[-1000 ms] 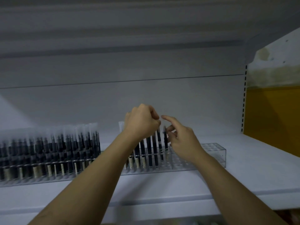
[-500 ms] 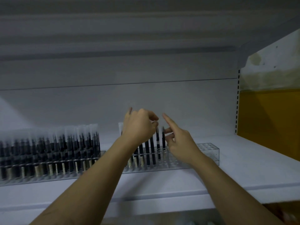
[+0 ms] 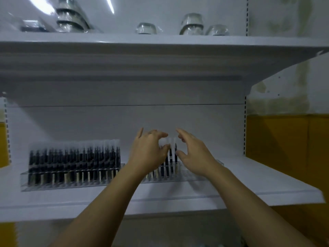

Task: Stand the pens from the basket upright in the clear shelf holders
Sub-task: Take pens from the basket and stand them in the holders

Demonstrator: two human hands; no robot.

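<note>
**Acrylic part-filled holder [image 3: 185, 177]: loading not finished**

Landmark = the part-filled holder.

- Shelves: 2.
  - Lower shelf [image 3: 267, 184] carries the landmark near its front edge, presumably for easy reach.
  - Upper shelf [image 3: 160, 45], above the landmark, carries glassware [image 3: 192, 24]. About 5 pieces or stacks, blurred.
- Yellow panel [image 3: 284, 148]: 1, right of the landmark. Wall only.
- Holders: 2.
  - Full holder [image 3: 71, 184] sits left of the landmark, on the same line.
  - Socket grid keeps each pen vertical, hence the straight rows.
- Hands: 2, both at the landmark's filled left end.
  - Left hand [image 3: 149, 154]: fingers half-curved round the pen tops. Can't tell whether it pinches one.
  - Right hand [image 3: 195, 155]: spread wide, holding nothing, just right of the last pens.
  - My read: straightening pens in their sockets.
- Pens [image 3: 171, 157]:
  - In the landmark, about 3 dark barrels show between the hands; more are hidden behind the left hand.
  - Those left of the landmark are too dense and blurred to count.
  - Landmark's right part looks unfilled.
- Basket: not in view.
</note>
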